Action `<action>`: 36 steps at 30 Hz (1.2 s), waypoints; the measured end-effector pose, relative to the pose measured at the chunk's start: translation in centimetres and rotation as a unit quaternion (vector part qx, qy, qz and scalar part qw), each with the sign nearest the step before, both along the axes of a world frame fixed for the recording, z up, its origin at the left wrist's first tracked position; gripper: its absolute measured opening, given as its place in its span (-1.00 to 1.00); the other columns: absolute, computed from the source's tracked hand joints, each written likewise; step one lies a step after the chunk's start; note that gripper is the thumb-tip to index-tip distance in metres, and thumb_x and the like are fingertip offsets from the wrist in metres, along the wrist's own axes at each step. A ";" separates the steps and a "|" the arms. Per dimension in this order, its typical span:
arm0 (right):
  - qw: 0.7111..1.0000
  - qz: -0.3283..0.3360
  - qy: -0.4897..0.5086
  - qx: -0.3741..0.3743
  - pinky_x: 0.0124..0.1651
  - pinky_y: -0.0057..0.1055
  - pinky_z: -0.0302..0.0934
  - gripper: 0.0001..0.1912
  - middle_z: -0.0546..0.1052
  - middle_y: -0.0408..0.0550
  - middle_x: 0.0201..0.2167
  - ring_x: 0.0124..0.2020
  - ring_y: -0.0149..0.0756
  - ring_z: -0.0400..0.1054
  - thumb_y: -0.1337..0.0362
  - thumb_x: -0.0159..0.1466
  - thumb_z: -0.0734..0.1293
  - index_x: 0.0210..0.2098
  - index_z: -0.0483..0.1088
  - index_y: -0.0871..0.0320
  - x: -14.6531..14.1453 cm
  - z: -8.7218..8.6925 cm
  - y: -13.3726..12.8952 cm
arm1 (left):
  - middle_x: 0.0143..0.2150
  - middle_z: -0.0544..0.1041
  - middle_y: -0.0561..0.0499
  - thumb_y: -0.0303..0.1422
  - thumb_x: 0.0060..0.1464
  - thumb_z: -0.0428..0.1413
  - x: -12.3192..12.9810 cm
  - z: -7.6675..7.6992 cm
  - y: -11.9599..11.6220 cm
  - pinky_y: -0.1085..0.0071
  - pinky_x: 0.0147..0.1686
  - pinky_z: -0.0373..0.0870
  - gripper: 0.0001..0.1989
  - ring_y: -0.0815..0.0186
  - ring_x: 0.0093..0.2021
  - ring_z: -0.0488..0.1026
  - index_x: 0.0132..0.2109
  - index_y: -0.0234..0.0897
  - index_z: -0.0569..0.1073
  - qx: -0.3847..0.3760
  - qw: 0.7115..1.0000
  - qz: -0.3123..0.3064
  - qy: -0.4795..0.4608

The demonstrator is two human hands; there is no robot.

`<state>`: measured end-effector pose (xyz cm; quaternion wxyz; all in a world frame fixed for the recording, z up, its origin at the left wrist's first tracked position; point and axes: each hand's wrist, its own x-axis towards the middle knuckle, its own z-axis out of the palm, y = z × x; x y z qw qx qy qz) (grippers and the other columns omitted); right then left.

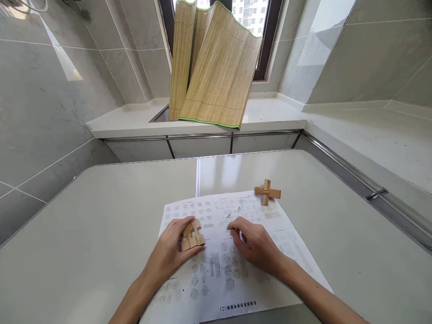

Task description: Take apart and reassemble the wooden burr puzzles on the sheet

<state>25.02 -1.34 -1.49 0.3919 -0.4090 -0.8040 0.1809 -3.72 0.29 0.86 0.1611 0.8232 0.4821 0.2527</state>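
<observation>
My left hand [172,243] grips flat, notched wooden puzzle pieces [193,236] set side by side, with thumb and fingers at their two ends. My right hand [253,243] is over the middle of a white printed sheet [249,292], its fingers curled together and nothing visible in them. Small line drawings of puzzles cover the sheet, and its heading appears upside down from here. At the sheet's far right corner rests an assembled cross-shaped wooden puzzle [266,192], apart from both hands.
Beneath the sheet is a glossy light table [84,234] with a seam down its far half. Behind it, a folded bamboo mat [219,72] leans against the window on a white ledge [270,110]. Grey tiled walls [43,117] and a metal rail [340,157] border the table.
</observation>
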 end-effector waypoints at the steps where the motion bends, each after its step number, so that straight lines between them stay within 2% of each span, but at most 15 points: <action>1: 1.000 0.001 -0.003 -0.005 -0.41 -0.43 0.22 -0.81 0.53 -0.09 -0.30 -0.42 -0.32 0.37 0.46 0.47 0.17 -0.08 0.35 0.08 0.0 0.0 0.0 | 0.16 0.55 -0.08 -0.15 0.13 0.39 1.3 0.0 0.2 0.10 0.04 0.58 -0.31 0.01 0.13 0.54 0.32 -0.02 0.31 -0.002 1.000 -0.023 -0.005; 5: 1.000 -0.002 -0.018 -0.010 -0.37 -0.42 0.24 -0.85 0.52 -0.12 -0.33 -0.42 -0.32 0.39 0.42 0.44 0.24 -0.10 0.38 0.08 0.3 -0.1 0.4 | 0.08 0.56 -0.09 -0.30 0.01 0.47 5.9 -0.5 1.2 0.10 0.02 0.59 -0.27 0.01 0.07 0.55 0.27 -0.09 0.35 -0.003 0.996 -0.092 -0.018; 8: 0.999 -0.007 -0.039 0.008 -0.35 -0.40 0.24 -0.92 0.52 -0.13 -0.34 -0.41 -0.30 0.40 0.38 0.40 0.31 -0.17 0.40 0.07 0.6 -0.5 0.7 | 0.05 0.58 -0.08 -0.34 0.09 0.42 7.4 -1.0 1.7 0.07 0.05 0.56 -0.34 0.02 0.06 0.54 0.25 -0.10 0.33 0.006 0.991 -0.129 -0.017; 11: 0.997 -0.002 -0.072 0.027 -0.33 -0.38 0.24 -0.94 0.54 -0.11 -0.33 -0.37 -0.26 0.43 0.33 0.36 0.38 -0.21 0.40 0.08 0.7 -0.7 0.8 | 0.09 0.56 -0.10 -0.36 0.10 0.40 7.0 -1.3 1.8 0.07 0.06 0.55 -0.32 0.03 0.07 0.54 0.28 -0.09 0.28 -0.001 0.991 -0.132 -0.024; 15: 0.994 0.018 -0.101 0.033 -0.34 -0.35 0.28 -0.83 0.56 -0.07 -0.31 -0.33 -0.21 0.44 0.19 0.33 0.47 -0.22 0.40 0.08 0.5 -0.8 0.8 | 0.18 0.50 -0.18 -0.22 -0.03 0.47 5.0 -0.8 1.9 0.01 0.09 0.54 -0.18 -0.06 0.14 0.50 0.29 -0.11 0.27 -0.003 0.994 -0.108 -0.022; 19: 0.994 0.018 -0.102 0.030 -0.36 -0.34 0.31 -0.79 0.58 -0.03 -0.29 -0.34 -0.20 0.47 0.15 0.34 0.48 -0.21 0.40 0.07 0.3 -0.6 0.8 | 0.13 0.51 -0.15 -0.13 -0.05 0.48 3.2 0.2 2.2 -0.03 0.09 0.53 -0.33 -0.08 0.13 0.50 0.15 -0.10 0.40 -0.021 0.995 -0.099 -0.007; 24: 0.999 -0.007 0.003 -0.051 -0.43 -0.42 0.32 -0.88 0.56 -0.11 -0.36 -0.46 -0.32 0.43 0.22 0.41 0.41 -0.14 0.38 0.05 0.5 -0.3 0.7 | 0.20 0.52 -0.07 -0.22 0.07 0.43 2.6 1.0 2.2 0.08 0.10 0.58 -0.35 0.04 0.15 0.54 0.22 0.00 0.34 -0.133 0.984 -0.073 -0.091; 26: 0.995 -0.017 0.054 -0.088 -0.45 -0.44 0.35 -0.89 0.56 -0.11 -0.35 -0.46 -0.33 0.44 0.23 0.44 0.37 -0.08 0.37 0.05 0.6 -0.2 0.6 | 0.22 0.51 -0.04 -0.26 0.10 0.41 2.8 1.1 2.1 0.12 0.11 0.58 -0.37 0.08 0.16 0.54 0.24 0.02 0.32 -0.153 0.979 -0.061 -0.120; 32: 0.984 -0.001 0.137 -0.115 -0.36 -0.37 0.49 -0.77 0.59 0.02 -0.12 -0.30 -0.26 0.50 0.30 0.48 0.29 0.11 0.38 0.03 0.5 0.8 0.5 | 0.18 0.46 -0.06 -0.27 0.14 0.39 3.4 0.6 2.2 0.13 0.12 0.55 -0.42 0.08 0.16 0.49 0.22 -0.02 0.34 -0.091 0.987 -0.068 -0.115; 36: 0.980 0.032 0.158 -0.114 -0.29 -0.29 0.51 -0.75 0.59 0.05 -0.08 -0.25 -0.22 0.53 0.33 0.52 0.22 0.11 0.44 0.03 0.3 1.3 0.6 | 0.16 0.43 -0.09 -0.19 0.15 0.39 3.4 0.3 2.0 0.11 0.05 0.58 -0.36 0.06 0.10 0.50 0.29 0.02 0.31 -0.074 0.990 -0.077 -0.094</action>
